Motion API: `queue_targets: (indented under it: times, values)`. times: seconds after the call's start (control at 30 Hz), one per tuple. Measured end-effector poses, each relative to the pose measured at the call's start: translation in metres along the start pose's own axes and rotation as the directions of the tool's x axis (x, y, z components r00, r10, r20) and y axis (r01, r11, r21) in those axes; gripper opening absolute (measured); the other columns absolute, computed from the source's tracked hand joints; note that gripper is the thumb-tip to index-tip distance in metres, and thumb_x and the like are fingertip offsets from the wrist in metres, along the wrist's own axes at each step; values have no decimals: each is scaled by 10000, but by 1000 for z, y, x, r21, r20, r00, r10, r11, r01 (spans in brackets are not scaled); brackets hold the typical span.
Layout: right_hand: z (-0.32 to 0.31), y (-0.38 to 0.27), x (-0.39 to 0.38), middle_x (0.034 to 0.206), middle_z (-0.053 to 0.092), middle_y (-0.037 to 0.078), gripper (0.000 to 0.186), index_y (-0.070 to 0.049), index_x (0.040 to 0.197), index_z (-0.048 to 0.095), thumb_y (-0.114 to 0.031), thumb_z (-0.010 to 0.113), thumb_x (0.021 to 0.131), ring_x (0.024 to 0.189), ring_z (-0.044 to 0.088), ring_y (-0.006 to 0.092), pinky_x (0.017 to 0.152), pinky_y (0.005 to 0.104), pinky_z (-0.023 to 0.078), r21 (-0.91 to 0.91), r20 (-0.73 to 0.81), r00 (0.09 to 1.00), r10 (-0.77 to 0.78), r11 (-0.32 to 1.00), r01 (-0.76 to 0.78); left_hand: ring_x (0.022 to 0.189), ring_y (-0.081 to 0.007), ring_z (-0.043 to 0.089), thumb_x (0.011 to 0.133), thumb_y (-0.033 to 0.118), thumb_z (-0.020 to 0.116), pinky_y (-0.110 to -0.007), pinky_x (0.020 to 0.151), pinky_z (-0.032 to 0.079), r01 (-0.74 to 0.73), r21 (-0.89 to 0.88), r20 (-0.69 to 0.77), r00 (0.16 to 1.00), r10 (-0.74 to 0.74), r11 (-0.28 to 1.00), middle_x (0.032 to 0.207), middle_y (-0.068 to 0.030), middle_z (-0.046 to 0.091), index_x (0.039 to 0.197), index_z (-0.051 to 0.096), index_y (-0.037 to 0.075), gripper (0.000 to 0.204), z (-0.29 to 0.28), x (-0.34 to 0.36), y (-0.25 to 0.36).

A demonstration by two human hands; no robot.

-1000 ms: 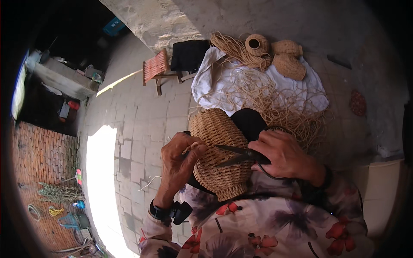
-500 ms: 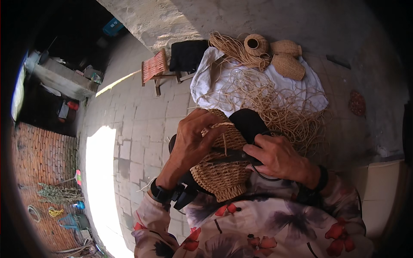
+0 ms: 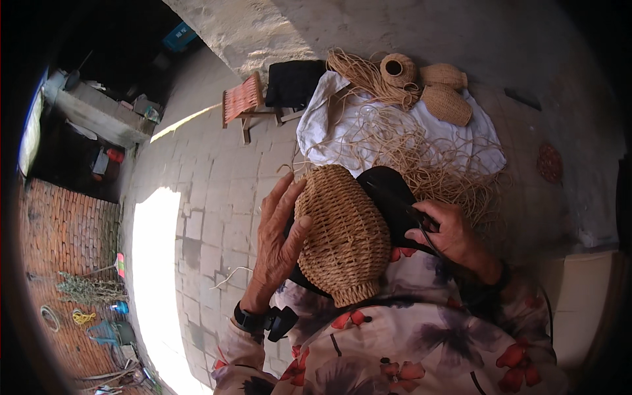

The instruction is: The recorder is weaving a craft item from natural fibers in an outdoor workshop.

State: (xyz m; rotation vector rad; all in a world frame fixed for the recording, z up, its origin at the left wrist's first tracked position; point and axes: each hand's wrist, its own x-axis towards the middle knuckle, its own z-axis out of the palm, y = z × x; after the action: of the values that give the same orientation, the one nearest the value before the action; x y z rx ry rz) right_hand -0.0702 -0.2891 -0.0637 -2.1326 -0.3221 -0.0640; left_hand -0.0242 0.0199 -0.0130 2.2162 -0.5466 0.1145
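Observation:
A woven straw-coloured basket with a narrow neck lies on my lap, its neck end toward me. My left hand rests along the basket's left side, fingers stretched out and thumb against the weave, not gripping it. To the right of the basket, my right hand is closed around dark scissors. The scissors are apart from the basket, and their blades are hard to make out against the black cloth over my knee.
Ahead, a white cloth bears a tangle of straw cord and several finished-looking woven vessels. A low folding stool with a red woven seat stands beside a black-covered seat. A brick wall runs along the left.
My right hand has drawn the scissors away rightward from the basket. My left hand has let go of the cord strand and opened along the basket's side. The strand no longer crosses the basket.

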Motion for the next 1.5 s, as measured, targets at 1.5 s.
queue_targets:
  times: [1.5]
  values:
    - [11,448,77,783,587,225,343,29,864,624,-305,684,813,715,578,394,640,484,448,-432,-246,925,292,821,-374,1144,-210,488,1009,390,407,-343,1025,361,605,-207,166,796,-582,769,1205,-117,527,1290,463,-4,486,-11,8,-82]
